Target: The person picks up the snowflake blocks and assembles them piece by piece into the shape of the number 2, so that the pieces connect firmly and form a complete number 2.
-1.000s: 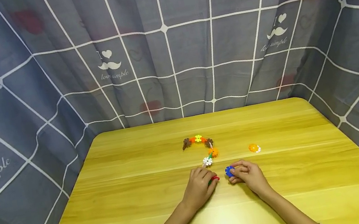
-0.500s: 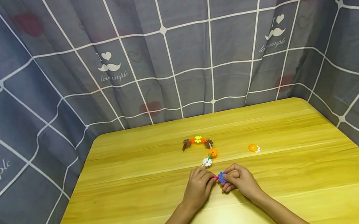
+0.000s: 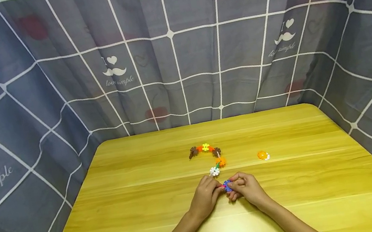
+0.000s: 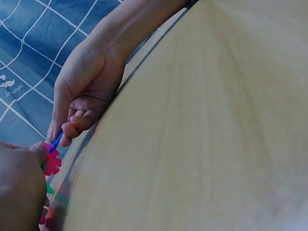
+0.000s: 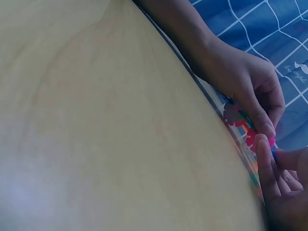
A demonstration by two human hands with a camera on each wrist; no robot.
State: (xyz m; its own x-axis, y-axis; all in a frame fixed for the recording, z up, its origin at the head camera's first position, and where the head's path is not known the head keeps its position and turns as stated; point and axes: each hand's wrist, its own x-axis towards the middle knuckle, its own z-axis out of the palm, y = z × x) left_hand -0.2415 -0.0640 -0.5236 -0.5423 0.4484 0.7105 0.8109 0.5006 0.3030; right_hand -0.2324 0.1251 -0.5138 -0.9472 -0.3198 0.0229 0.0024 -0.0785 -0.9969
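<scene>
A curved chain of notched plastic discs lies on the table, with a yellow disc (image 3: 205, 147), an orange disc (image 3: 221, 162) and a white disc (image 3: 214, 171) among them. At its near end my left hand (image 3: 204, 198) pinches a pink disc (image 4: 53, 163), mostly covered by the fingers in the head view. Between thumb and fingers my right hand (image 3: 248, 190) pinches a blue disc (image 3: 227, 185). The blue disc meets the pink one edge to edge; how deep their notches sit is hidden by the fingertips.
An orange loose disc (image 3: 262, 155) overlaps a white one on the table to the right of the chain. The wooden table (image 3: 131, 207) is bordered by a grey checked curtain (image 3: 197, 52) at the back and sides.
My right hand has moved left with the blue disc, from apart to touching the pink disc. My left hand has stayed nearly in place.
</scene>
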